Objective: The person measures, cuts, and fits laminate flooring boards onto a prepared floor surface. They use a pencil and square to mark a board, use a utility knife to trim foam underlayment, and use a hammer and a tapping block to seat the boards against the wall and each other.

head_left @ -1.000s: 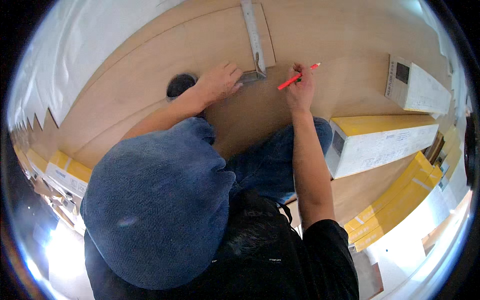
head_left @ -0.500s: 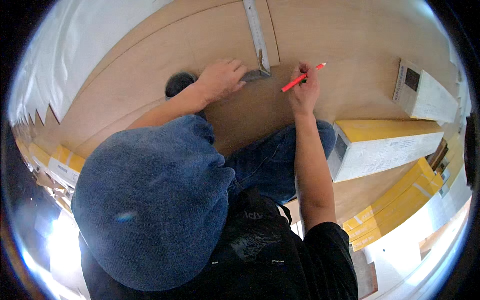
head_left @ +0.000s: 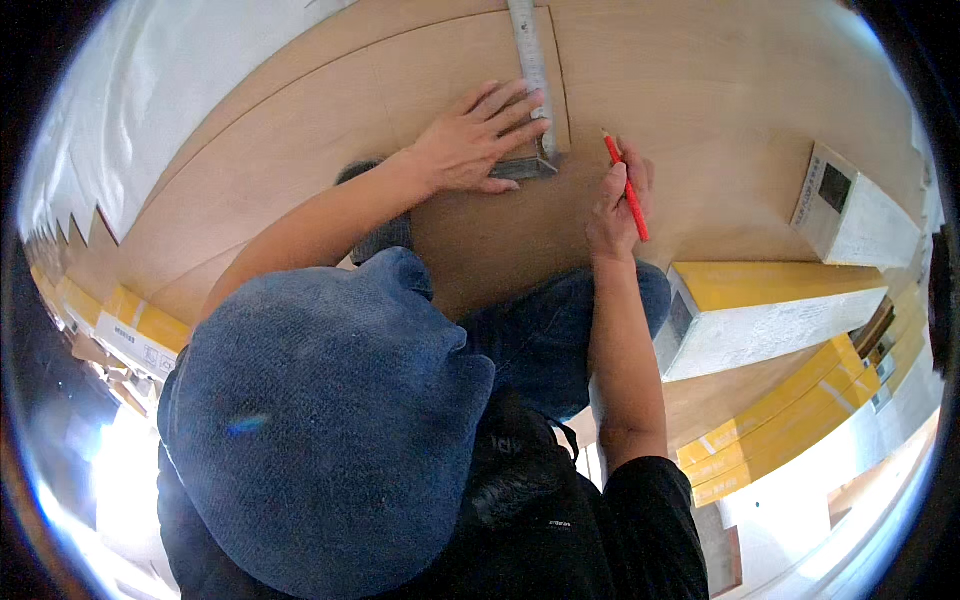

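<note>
My left hand (head_left: 478,142) lies with its fingers spread across a try square, fingertips on the pale blade (head_left: 528,45) and thumb beside the dark stock (head_left: 528,169). The square rests on a thin plywood panel (head_left: 400,75), with the stock along the panel's near edge. To the right of the square, my right hand (head_left: 618,220) is closed around a red pencil (head_left: 628,190). The pencil's sharpened tip points up and away from me, over the larger wooden sheet (head_left: 690,110). The part of the blade under my left fingers is hidden.
Long yellow-and-white cartons (head_left: 775,310) lie to the right, with a smaller white box (head_left: 855,210) beyond them. More yellow cartons (head_left: 780,425) are stacked nearer. White sheeting (head_left: 170,110) hangs at the far left. My bent knee (head_left: 640,300) is near my right forearm.
My left hand has moved forward and right, and its fingers have spread over the square. The pencil has turned in my right hand, its tip swinging from the right to pointing away from me.
</note>
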Tool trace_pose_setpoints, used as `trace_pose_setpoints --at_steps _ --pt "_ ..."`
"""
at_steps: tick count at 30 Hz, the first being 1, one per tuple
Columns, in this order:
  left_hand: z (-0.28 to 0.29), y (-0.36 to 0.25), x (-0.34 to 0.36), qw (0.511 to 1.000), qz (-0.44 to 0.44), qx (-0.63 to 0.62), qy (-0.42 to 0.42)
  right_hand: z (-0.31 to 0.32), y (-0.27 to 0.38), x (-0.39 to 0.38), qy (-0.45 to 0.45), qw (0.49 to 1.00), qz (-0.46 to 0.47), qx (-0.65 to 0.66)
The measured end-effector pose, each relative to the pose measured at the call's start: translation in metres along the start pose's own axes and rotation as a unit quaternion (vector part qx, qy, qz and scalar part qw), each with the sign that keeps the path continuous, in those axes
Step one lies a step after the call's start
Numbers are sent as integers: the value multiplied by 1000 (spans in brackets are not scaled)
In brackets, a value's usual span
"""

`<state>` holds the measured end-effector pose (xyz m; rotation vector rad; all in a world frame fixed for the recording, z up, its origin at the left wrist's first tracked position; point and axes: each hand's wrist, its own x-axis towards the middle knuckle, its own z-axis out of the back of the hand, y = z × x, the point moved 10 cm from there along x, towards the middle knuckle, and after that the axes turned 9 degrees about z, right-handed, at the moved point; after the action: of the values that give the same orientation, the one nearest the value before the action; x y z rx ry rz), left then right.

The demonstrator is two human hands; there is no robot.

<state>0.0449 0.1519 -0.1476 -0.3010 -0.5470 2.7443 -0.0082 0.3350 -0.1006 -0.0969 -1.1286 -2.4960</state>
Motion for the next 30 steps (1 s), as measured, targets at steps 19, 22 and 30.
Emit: trace_pose_setpoints --at_steps 19,22,30 --pt "-6 10 0 998 38 -44 9 -73 52 104 4 996 -36 85" --pt "-6 9 2 999 34 -31 12 -74 51 105 0 998 -17 68" --pt "-4 6 1 999 26 -41 -14 -59 54 95 65 995 -37 66"
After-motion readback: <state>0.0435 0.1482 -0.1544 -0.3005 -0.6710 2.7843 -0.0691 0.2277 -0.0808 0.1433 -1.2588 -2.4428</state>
